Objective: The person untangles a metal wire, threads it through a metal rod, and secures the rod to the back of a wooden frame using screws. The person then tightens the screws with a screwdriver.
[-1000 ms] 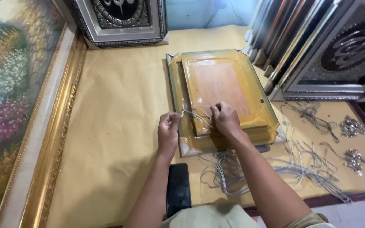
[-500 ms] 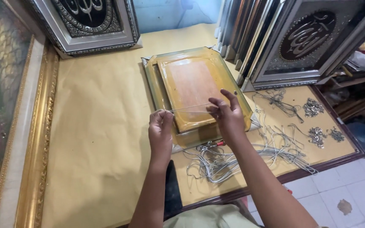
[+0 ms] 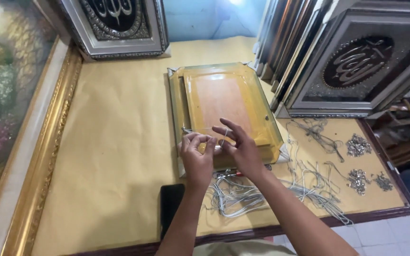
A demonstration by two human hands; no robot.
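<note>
Seen from the head camera, my left hand (image 3: 198, 159) and right hand (image 3: 240, 149) meet over the near edge of a picture frame (image 3: 226, 111) lying face down on the paper-covered surface (image 3: 115, 156). Both work a thin pale cord (image 3: 204, 129) that runs across the wooden backing. The left hand pinches it between thumb and fingertips; the right hand grips it with thumb and forefinger while the other fingers spread wide and loose.

The frame lies flat and roughly square to me, its backing board already seated inside the yellowish rim. One length of cord is stretched across the lower part of the back from the left rim toward my fingers, so I judge the hanging line partly strung; whether its far end is fastened I cannot tell, and the end between my hands looks not yet tied off.

Just beside my wrists a tangle of spare cords (image 3: 243, 196) trails to the right across the surface. Farther right lie small heaps of metal fittings (image 3: 358, 145), well apart from the frame. A dark flat object (image 3: 172, 208) rests near my left forearm. A large gilt-framed painting (image 3: 10, 118) leans at left, with silver ornamental frames (image 3: 357, 61) stacked at right and another (image 3: 115, 23) at the far edge.
</note>
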